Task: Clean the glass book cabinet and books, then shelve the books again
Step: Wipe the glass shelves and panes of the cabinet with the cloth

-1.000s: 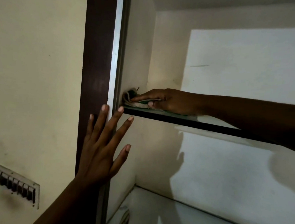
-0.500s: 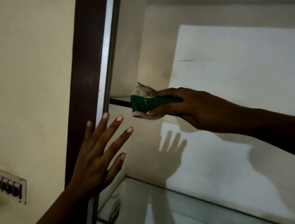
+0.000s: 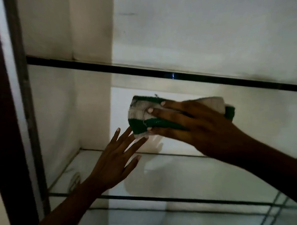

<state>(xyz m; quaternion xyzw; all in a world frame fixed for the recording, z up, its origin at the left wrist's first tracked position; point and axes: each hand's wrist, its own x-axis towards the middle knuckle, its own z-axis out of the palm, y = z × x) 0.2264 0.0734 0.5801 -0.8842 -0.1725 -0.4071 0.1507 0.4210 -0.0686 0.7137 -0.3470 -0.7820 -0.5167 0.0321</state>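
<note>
My right hand [image 3: 188,124] grips a folded green and white cloth [image 3: 140,111] in the air, between the upper glass shelf [image 3: 112,69] and the lower glass shelf [image 3: 174,177]. My left hand [image 3: 114,161] reaches up from below with its fingers spread and straight. Its fingertips lie just under the cloth's lower left corner, and I cannot tell whether they touch it. Both shelves are bare; no books are in view.
The cabinet's dark brown frame [image 3: 1,117] and a grey metal rail [image 3: 25,91] run down the left side. Its pale back wall [image 3: 204,36] is lit. A further glass edge [image 3: 198,214] shows below the lower shelf.
My right hand lifted the cloth off the upper shelf's left end and brought it down and rightwards below that shelf. My left hand left the frame and moved right, inside the cabinet. The view shifted rightwards and down.
</note>
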